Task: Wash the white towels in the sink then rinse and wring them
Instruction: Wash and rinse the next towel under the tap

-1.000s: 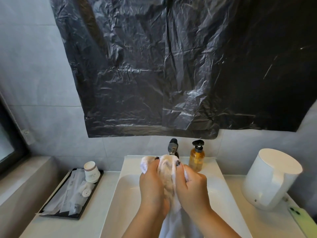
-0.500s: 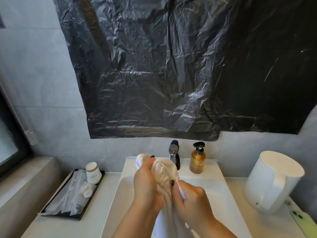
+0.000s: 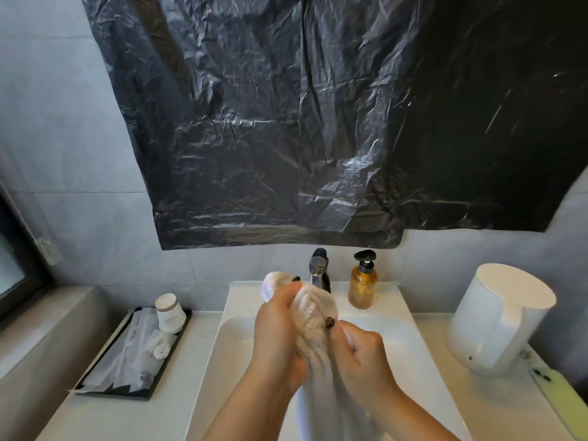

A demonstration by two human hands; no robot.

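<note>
A white towel (image 3: 315, 326) is bunched between both hands above the white sink (image 3: 238, 332). My left hand (image 3: 275, 329) grips its upper part, and a rounded end sticks out above the fingers. My right hand (image 3: 362, 351) clasps the towel lower on the right side. The rest of the towel hangs down between my forearms toward the bottom edge. The chrome faucet (image 3: 319, 268) stands just behind the towel.
An amber soap pump bottle (image 3: 362, 283) stands right of the faucet. A white cylindrical container (image 3: 499, 316) and a light green phone (image 3: 563, 399) sit on the right counter. A black tray (image 3: 140, 351) with paper cups and wrapped packets lies left. Black plastic sheeting (image 3: 318, 122) covers the wall.
My right hand has slid down the towel while my left hand stayed high. The two hands have rubbed the towel between them and shifted slightly left.
</note>
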